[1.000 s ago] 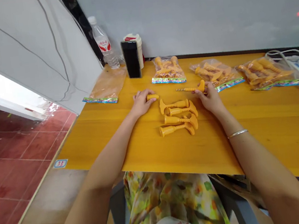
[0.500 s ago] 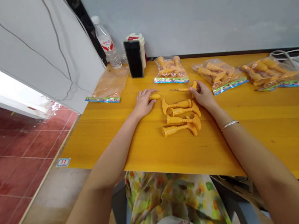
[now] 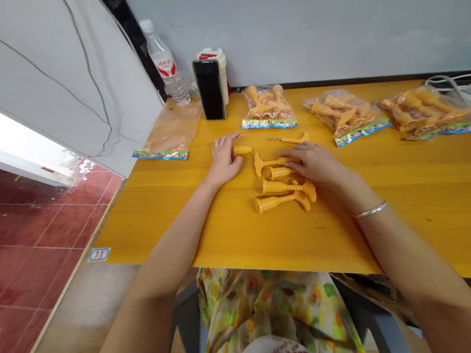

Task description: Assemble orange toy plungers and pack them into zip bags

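So we've got our left hand (image 3: 223, 159) parked on the wooden table (image 3: 224, 224), curled loosely round the left end of a short yellow sleeve (image 3: 243, 150). The thumb sits on the near side and the fingers on the far side, with the other end of the sleeve poking out to the right. Honestly, we can't tell whether we're pinching it or just resting against it.

Our right hand (image 3: 316, 163) is palm down over the right ends of the top two tools in a little stack of yellow ones. The fingers are slightly bent and point left. The topmost tool (image 3: 271, 163) has its crosswise handle at the left, clear of us, while its right end runs under our fingertips. The second tool (image 3: 277, 172) disappears under the same hand at its right. We can't say whether the fingers are closed on either one.

Two more yellow tools lie nearer to us, the third (image 3: 276, 187) and the fourth (image 3: 269, 203), both with curved handles to the right. Just beyond our right hand there's a bare corkscrew-type piece (image 3: 289, 140), spiral tip aimed left towards the sleeve and handle end close to our knuckles. Behind that sits a filled bag (image 3: 268, 105).
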{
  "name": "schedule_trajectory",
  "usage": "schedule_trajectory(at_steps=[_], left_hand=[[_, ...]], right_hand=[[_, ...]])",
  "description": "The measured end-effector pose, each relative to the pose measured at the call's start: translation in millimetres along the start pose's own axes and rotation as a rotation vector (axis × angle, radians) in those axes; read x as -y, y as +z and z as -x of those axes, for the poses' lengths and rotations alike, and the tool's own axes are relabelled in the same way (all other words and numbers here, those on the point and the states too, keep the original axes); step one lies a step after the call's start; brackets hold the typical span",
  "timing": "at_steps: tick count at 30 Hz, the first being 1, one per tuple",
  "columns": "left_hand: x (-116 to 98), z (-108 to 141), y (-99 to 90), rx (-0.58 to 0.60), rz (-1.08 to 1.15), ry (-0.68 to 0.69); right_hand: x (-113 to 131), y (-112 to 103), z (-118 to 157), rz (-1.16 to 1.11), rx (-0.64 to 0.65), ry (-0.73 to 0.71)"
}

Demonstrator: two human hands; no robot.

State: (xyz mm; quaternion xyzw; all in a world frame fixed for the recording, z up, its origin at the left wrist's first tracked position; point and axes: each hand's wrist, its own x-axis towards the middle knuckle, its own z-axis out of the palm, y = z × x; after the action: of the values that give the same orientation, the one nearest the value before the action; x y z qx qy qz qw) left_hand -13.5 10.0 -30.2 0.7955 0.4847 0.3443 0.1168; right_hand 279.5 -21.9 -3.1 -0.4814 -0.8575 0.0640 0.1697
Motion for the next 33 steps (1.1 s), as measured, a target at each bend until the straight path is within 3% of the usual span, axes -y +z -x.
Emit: schedule_trajectory(at_steps=[3, 7, 11, 15, 18, 21, 26, 30, 33], left_hand=[[-3, 2, -1.4, -0.106, 0.014, 0.044], [-22, 6, -2.9, -0.275, 0.069, 0.037], [-61, 14, 0.8, -0.208, 0.175, 0.076], [-91, 21, 3.2, -0.114, 0.346, 0.132], [-88, 21, -3.3, -0.197, 0.381, 0.071], [-72, 18, -11.8, -0.243, 0.176, 0.088], [-69, 17, -13.8, 0.018, -0.198, 0.252], [-79, 13, -26.0, 0.205, -0.246, 0.169], [-68, 8, -55.4, 0.391, -0.044, 0.130]], right_hand=[[-2, -5, -1, -0.013, -0.101, -0.019], [13, -19, -4, -0.281, -0.416, 0.083], [55, -12, -4, -0.589, -0.554, 0.153], [91, 2, 0, -0.732, -0.427, 0.064], [99, -1, 3, -0.763, -0.386, 0.079], [99, -9, 5, -0.912, -0.325, 0.170], [95, -13, 4, -1.077, -0.095, 0.170], [84, -22, 5, -0.787, -0.006, -0.083], [71, -46, 12, -0.407, -0.035, -0.380]])
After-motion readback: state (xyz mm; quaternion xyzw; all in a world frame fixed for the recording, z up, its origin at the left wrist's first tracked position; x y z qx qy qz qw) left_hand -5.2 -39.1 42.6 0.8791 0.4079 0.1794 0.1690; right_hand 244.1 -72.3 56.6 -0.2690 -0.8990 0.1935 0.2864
